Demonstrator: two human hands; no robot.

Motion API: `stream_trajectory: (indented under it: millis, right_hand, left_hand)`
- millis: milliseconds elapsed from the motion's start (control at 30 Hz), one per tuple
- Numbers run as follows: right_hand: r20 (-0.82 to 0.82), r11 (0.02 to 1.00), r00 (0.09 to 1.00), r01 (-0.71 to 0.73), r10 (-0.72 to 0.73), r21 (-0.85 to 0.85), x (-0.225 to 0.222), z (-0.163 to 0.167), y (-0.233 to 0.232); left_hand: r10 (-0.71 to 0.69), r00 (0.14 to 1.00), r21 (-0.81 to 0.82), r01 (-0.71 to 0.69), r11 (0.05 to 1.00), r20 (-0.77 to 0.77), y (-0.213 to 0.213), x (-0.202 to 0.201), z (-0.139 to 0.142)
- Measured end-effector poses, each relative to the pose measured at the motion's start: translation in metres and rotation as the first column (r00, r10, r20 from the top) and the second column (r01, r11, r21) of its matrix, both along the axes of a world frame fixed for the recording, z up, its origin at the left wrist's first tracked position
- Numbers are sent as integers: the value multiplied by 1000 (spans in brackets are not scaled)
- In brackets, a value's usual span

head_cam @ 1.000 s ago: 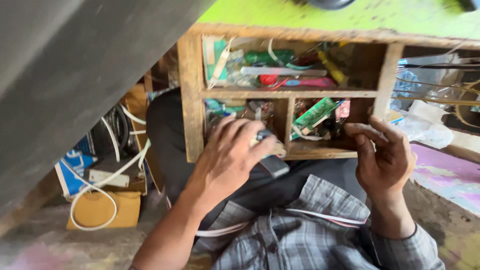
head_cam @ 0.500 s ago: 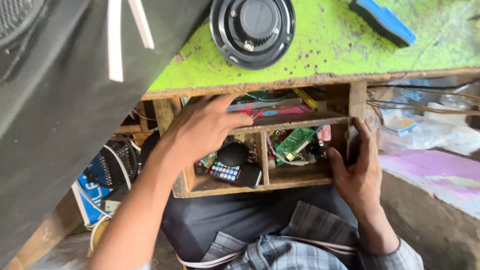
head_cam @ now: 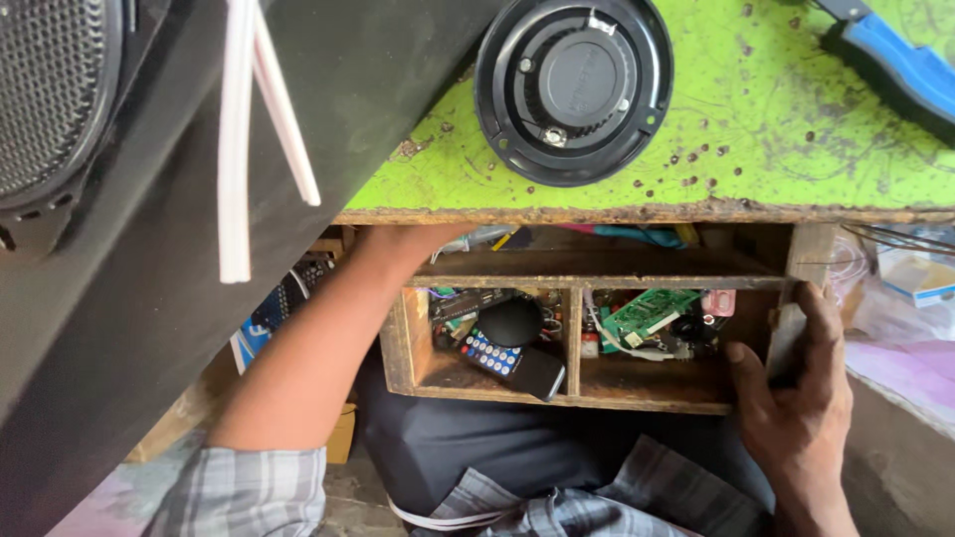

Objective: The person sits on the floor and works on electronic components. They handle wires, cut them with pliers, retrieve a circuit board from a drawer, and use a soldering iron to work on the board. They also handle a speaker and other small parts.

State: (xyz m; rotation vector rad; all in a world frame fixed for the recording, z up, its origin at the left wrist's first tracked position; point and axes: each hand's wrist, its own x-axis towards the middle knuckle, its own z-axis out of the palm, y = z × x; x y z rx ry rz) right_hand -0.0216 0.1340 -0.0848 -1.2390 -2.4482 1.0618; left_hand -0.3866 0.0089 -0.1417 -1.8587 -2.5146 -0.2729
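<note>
My left hand (head_cam: 413,242) reaches up into the top shelf of a wooden drawer box (head_cam: 497,380) under the green tabletop (head_cam: 756,129); its fingers are hidden behind the table edge. My right hand (head_cam: 801,383) grips the right side wall of the drawer box. In the lower left compartment lies a black remote control (head_cam: 507,360) with coloured buttons, next to a round black part (head_cam: 510,320). A green circuit board (head_cam: 649,313) sits in the lower right compartment among wires.
A round black speaker driver (head_cam: 572,85) lies on the green tabletop. A blue-handled tool (head_cam: 895,65) is at the top right. A large black speaker cabinet (head_cam: 119,199) with white wires (head_cam: 244,149) fills the left. Clutter and plastic bags (head_cam: 910,273) lie at right.
The view has tilted up to show more tabletop. My left hand moved from the lower compartment, leaving the remote there, up into the top shelf. My right hand shifted to the box's right wall.
</note>
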Motion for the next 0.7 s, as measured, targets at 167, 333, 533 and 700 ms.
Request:
stream_trajectory:
  millis: [167,333,533,700]
  right_hand:
    - [9,996,999,-52,51,73,0,3,2]
    - [-234,949,972,-61,-14,-309,6,-3,21]
    - [-213,866,974,-36,-82,-499,6,-4,23]
    - [-168,969,979,-151,119,-196,14,14,11]
  left_hand:
    - [32,982,-332,33,943,187,-53,20,25]
    - [327,732,128,-489,863,597,-133,70,54]
    - [197,156,-26,-719,695,968,-169,122,37]
    - [313,110,-144,-715,684,943,-178,127,44]
